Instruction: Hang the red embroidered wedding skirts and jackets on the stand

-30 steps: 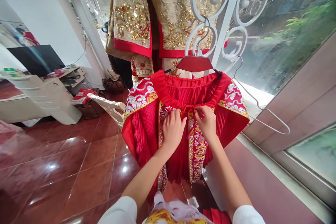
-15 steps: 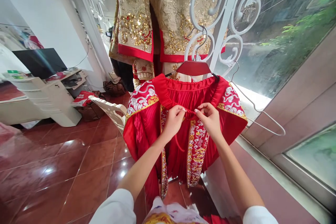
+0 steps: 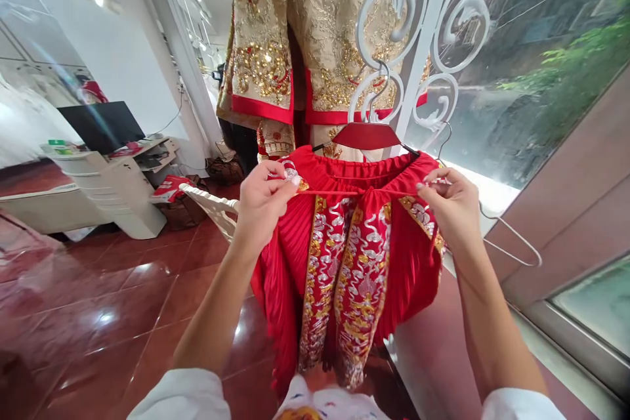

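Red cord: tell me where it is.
In the head view's centre, the red cord stretches between left hand and right hand, across the red waistband.

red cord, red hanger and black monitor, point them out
red cord point(image 3: 331, 193), head view, its left stretch
red hanger point(image 3: 367, 136), head view, its broad middle
black monitor point(image 3: 102, 127), head view, its screen

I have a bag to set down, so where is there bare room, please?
Bare: tiled floor left of the red garment, before the white desk; pink surface right of the garment. Crowded: gathered top, with left hand, right hand and cord.
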Available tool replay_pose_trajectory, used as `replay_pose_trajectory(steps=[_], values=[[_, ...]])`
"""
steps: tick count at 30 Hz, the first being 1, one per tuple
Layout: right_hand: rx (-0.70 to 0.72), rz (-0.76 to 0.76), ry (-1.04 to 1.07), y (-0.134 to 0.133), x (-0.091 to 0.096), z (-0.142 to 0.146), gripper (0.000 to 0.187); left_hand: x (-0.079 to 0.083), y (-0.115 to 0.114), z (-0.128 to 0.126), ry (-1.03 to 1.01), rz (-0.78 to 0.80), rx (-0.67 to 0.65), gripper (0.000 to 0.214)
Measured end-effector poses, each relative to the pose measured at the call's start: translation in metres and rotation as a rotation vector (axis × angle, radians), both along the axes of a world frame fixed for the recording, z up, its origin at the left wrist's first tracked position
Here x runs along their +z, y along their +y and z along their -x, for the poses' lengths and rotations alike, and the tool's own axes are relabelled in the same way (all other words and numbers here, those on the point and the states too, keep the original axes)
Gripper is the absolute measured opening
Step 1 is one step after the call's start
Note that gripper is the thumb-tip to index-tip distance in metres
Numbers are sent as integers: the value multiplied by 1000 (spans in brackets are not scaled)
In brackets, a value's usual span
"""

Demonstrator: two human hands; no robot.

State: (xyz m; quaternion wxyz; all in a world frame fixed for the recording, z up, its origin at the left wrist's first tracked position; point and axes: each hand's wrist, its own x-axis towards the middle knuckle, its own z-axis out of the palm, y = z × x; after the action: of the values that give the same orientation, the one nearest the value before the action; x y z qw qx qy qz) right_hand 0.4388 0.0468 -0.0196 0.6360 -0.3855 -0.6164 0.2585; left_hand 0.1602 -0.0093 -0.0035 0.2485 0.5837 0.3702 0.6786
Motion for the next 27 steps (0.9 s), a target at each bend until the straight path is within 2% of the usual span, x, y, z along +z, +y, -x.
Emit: replay_pose_trajectory(steps=[2, 4, 5, 7, 9, 10, 11, 13, 16, 18, 20, 23, 25, 27], values=[[-6, 36, -121, -3, 0, 7, 12, -3, -8, 0, 244, 24, -57, 5], [44, 126, -278, -2, 2, 9, 13, -3, -17, -5, 590, 63, -52, 9], [107, 194, -361, 0, 2, 7, 12, -3, -20, -8, 744, 72, 26, 13], [298, 337, -519, 7, 3, -1, 11, -4, -21, -17, 944, 50, 334, 18], [484, 435, -619, 14, 2, -9, 15, -8, -13, -28, 1009, -33, 687, 20], [553, 461, -647, 17, 2, -12, 17, -10, -6, -34, 1015, -83, 803, 22], [610, 473, -663, 19, 1, -14, 17, -12, 2, -39, 1007, -134, 869, 24], [689, 455, -633, 21, 1, -14, 19, -16, 19, -47, 941, -238, 901, 25], [660, 315, -430, 18, 1, -4, 23, -19, 36, -61, 747, -339, 821, 21], [544, 197, -285, 17, 1, 8, 27, -20, 40, -73, 608, -337, 680, 15], [400, 62, -232, 17, 1, 22, 27, -22, 40, -84, 491, -274, 480, 10], [144, -236, -327, 22, -3, 41, 21, -26, 43, -94, 383, -118, 216, 14], [28, -412, -461, 25, -7, 49, 25, -30, 46, -95, 356, -30, 141, 18], [0, -498, -577, 27, -12, 50, 28, -33, 50, -91, 353, 35, 109, 20]])
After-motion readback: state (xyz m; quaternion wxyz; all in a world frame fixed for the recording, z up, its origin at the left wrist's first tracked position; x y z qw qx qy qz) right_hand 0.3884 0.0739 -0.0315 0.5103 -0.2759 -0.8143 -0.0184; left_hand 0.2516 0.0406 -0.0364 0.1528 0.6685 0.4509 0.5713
